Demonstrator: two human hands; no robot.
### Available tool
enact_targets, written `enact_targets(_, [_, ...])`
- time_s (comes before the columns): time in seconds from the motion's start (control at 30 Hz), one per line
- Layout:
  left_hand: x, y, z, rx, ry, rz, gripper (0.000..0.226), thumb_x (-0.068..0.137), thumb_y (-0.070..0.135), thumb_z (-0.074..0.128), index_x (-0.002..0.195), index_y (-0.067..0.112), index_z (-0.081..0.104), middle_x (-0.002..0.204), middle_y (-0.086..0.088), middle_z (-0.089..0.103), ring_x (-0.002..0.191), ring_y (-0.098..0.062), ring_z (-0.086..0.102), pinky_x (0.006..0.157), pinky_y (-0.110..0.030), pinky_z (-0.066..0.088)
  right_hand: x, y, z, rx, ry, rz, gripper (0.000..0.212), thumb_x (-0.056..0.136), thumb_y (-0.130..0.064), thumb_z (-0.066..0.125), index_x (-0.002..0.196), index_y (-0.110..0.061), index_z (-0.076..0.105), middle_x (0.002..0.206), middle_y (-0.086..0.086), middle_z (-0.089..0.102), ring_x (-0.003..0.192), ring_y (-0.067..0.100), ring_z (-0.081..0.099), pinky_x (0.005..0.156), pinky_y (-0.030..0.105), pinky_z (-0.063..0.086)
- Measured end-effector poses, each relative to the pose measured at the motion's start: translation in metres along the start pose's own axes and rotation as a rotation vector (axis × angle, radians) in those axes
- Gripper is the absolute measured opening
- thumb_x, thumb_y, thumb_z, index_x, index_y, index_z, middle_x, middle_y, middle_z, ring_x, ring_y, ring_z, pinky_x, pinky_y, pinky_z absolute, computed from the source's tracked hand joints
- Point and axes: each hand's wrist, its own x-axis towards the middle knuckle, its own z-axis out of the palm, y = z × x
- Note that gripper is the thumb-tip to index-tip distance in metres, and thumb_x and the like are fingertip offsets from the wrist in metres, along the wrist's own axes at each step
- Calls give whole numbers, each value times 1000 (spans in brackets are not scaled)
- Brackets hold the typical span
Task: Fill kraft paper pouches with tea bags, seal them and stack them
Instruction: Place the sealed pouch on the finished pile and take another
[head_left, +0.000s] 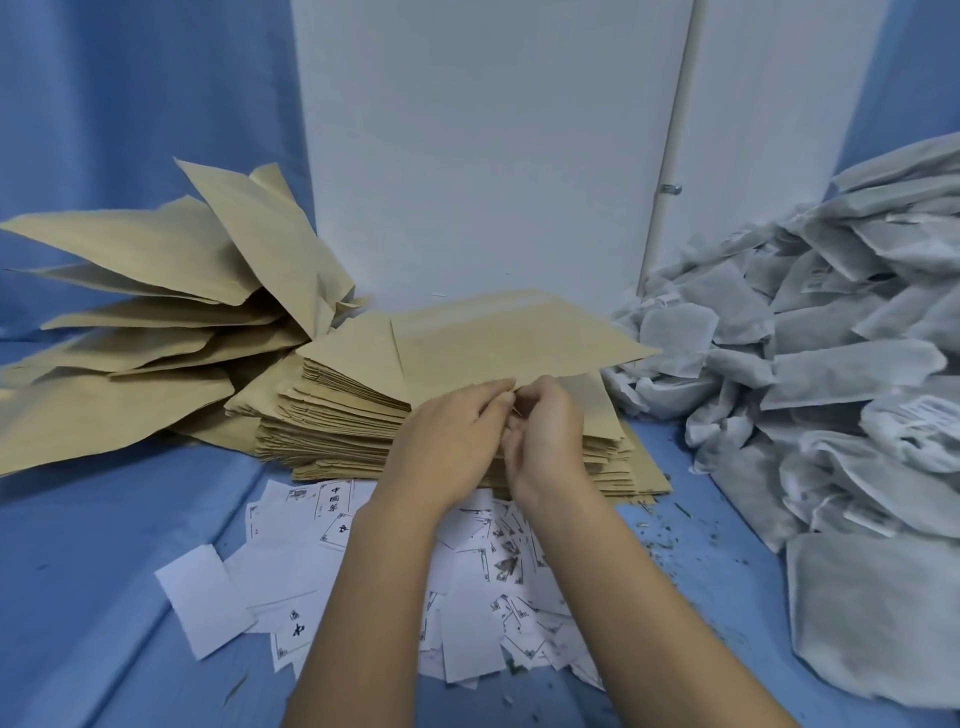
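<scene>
A flat kraft paper pouch (514, 338) is lifted at a tilt above a thick stack of empty pouches (343, 415) in the middle of the blue table. My left hand (447, 441) and my right hand (545, 436) meet at the pouch's near edge, and the fingers of both pinch it there. A big heap of grey-white tea bags (831, 374) lies to the right. At the left lies a loose pile of puffed kraft pouches (156, 291).
White printed paper slips (291, 551) are scattered on the blue cloth (93, 571) under my forearms. Loose tea crumbs (670, 540) dot the cloth at the right. A white board (488, 156) stands upright behind the stack.
</scene>
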Motion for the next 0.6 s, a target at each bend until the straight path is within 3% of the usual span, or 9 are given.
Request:
enact_targets(0.07, [0, 2, 2, 22, -20, 1, 35, 99, 32, 40, 129, 34, 56, 135, 12, 55, 126, -10, 47, 106, -29, 35, 2, -4, -1, 167, -16, 77, 28, 84, 6, 31, 62, -10, 36, 70, 9, 40, 66, 22, 45, 51, 20, 47])
enact_targets(0.17, [2, 0, 5, -55, -37, -48, 33, 98, 28, 44, 128, 31, 58, 139, 8, 52, 132, -10, 42, 111, -32, 29, 4, -6, -4, 269, -112, 146, 27, 81, 7, 27, 62, -10, 37, 84, 15, 44, 88, 30, 51, 83, 32, 50])
enact_targets(0.23, [4, -5, 7, -109, -53, -95, 34, 96, 24, 48, 127, 30, 59, 141, 6, 49, 135, -9, 38, 114, -30, 24, 5, -7, -7, 272, -166, 194, 26, 79, 7, 25, 64, -9, 38, 91, 18, 44, 96, 33, 49, 93, 37, 46])
enact_targets(0.33, [6, -8, 8, -237, -54, -149, 33, 95, 16, 50, 124, 26, 62, 141, 5, 50, 134, -7, 38, 112, -21, 21, 9, -8, -13, 239, -219, 209, 26, 78, 9, 23, 68, -6, 41, 97, 22, 45, 100, 37, 52, 87, 39, 50])
enact_targets(0.47, [6, -7, 8, -364, -32, -192, 32, 95, 12, 48, 119, 22, 66, 135, 2, 56, 129, -11, 44, 112, -26, 27, 14, -6, -18, 204, -260, 191, 28, 75, 12, 23, 66, -7, 42, 89, 16, 42, 90, 31, 50, 84, 35, 52])
enact_targets(0.53, [4, -6, 9, -246, 17, -156, 30, 96, 16, 46, 117, 22, 66, 125, 2, 63, 120, -15, 52, 103, -29, 36, 14, -6, -19, 150, -294, 163, 30, 75, 13, 25, 60, -9, 39, 73, 10, 40, 73, 25, 46, 78, 31, 51])
enact_targets(0.6, [-1, -4, 11, 61, 86, -56, 27, 97, 23, 45, 115, 23, 66, 114, 1, 68, 108, -21, 58, 90, -33, 45, 15, -5, -19, 106, -297, 115, 34, 77, 16, 27, 57, -10, 37, 61, 4, 37, 62, 20, 43, 66, 27, 52])
